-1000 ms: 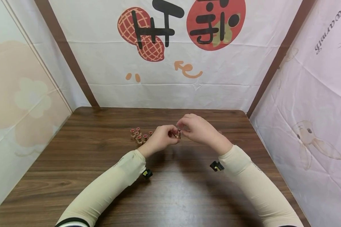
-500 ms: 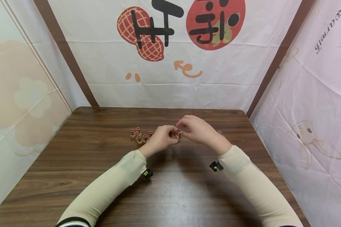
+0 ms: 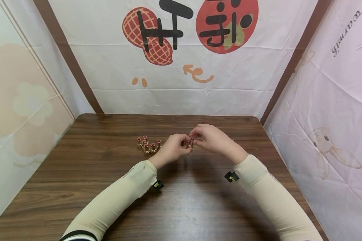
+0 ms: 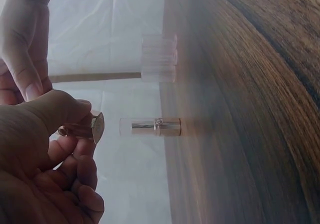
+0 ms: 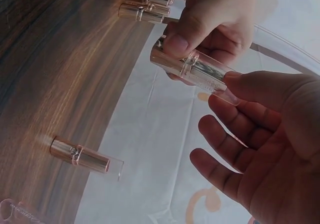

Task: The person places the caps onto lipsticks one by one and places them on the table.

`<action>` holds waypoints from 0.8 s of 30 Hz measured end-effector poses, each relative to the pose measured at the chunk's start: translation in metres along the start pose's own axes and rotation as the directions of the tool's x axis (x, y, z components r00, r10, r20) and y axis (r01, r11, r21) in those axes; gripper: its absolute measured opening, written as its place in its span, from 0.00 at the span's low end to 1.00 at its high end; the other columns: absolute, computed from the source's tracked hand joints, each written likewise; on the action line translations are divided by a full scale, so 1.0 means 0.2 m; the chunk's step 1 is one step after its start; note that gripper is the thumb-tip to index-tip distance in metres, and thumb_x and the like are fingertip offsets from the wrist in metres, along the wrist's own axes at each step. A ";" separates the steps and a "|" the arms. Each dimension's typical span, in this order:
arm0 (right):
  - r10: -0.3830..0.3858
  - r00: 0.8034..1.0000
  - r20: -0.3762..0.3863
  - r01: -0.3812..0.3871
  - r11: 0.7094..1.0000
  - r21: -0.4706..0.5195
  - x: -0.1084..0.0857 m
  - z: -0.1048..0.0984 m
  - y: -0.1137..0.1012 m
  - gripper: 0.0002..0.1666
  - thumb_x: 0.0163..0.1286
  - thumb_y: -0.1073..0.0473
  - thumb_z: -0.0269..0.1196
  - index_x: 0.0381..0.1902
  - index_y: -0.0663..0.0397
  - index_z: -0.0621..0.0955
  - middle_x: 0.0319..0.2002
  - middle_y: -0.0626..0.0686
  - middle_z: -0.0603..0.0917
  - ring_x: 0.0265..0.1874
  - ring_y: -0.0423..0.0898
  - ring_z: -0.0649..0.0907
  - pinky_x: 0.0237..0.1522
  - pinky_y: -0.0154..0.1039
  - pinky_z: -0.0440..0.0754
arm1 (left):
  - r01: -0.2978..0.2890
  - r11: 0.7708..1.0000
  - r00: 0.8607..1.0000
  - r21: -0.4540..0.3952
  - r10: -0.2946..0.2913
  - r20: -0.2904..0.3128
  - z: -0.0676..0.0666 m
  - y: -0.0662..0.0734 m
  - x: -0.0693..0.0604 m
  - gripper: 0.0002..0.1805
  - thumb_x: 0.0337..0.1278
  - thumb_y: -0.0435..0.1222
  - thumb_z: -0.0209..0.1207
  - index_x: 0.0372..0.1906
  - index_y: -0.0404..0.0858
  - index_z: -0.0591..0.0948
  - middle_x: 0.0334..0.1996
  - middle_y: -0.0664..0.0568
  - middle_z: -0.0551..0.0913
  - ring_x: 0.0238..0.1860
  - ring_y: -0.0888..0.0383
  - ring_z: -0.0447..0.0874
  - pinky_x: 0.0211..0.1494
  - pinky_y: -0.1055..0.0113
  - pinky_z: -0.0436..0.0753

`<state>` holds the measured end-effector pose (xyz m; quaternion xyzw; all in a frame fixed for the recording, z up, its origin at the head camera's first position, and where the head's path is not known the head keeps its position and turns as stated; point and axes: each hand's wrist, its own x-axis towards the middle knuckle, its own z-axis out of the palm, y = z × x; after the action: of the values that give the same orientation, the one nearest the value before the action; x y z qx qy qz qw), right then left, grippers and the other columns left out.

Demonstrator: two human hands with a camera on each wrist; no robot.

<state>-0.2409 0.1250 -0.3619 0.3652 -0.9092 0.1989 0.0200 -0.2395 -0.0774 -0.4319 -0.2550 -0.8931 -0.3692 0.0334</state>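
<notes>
Between both hands is a rose-gold lipstick tube [image 5: 172, 61], tilted in the head view. My left hand [image 3: 175, 148] pinches its base between thumb and fingers. My right hand [image 3: 214, 139] pinches the clear cap [image 5: 227, 96] around the tube's upper part with thumb and index finger, the other fingers loosely bent. A second lipstick [image 5: 82, 155] with a clear cap over its top stands upright on the table; it also appears beyond the left hand as the lipstick [image 4: 152, 127] in the left wrist view. The hands hide it in the head view.
Several lipsticks [image 3: 146, 148] without caps stand clustered on the wooden table [image 3: 108, 197], left of the left hand. Several clear pinkish caps [image 4: 159, 59] stand together in the left wrist view. A printed cloth [image 3: 181, 100] hangs behind the table.
The held lipstick has gone from nearly upright to tilted, its top leaning right. Both hands have shifted slightly, still on the lipstick. The head view has moved a little.
</notes>
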 end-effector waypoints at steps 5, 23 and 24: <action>0.006 1.000 0.006 -0.006 1.000 0.010 -0.01 0.00 0.01 0.14 0.69 0.61 0.69 0.51 0.52 0.85 0.47 0.48 0.85 0.49 0.43 0.84 0.53 0.41 0.82 | 0.007 1.000 1.000 -0.016 -0.007 0.007 0.02 -0.02 0.01 0.09 0.55 0.37 0.72 0.38 0.45 0.83 0.33 0.57 0.84 0.40 0.47 0.84 0.41 0.65 0.78; 0.074 0.996 -0.048 -0.076 0.996 -0.047 -0.12 -0.10 0.09 0.20 0.70 0.55 0.68 0.59 0.52 0.83 0.54 0.48 0.83 0.53 0.46 0.82 0.57 0.47 0.81 | 0.148 0.989 0.989 -0.001 -0.148 -0.001 0.02 -0.06 0.09 0.11 0.56 0.38 0.71 0.41 0.43 0.81 0.35 0.55 0.85 0.36 0.59 0.83 0.42 0.64 0.82; 0.077 0.996 -0.049 -0.080 0.995 -0.052 -0.13 -0.10 0.10 0.21 0.70 0.55 0.68 0.59 0.52 0.83 0.54 0.49 0.83 0.54 0.46 0.82 0.58 0.48 0.80 | 0.159 0.987 0.987 0.007 -0.159 -0.001 0.03 -0.07 0.10 0.11 0.56 0.38 0.71 0.41 0.43 0.81 0.35 0.55 0.85 0.37 0.59 0.83 0.43 0.63 0.82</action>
<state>-0.2370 0.1633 -0.3547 0.3238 -0.9272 0.1833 0.0432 -0.2624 -0.0738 -0.4396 -0.1830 -0.9118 -0.3675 0.0049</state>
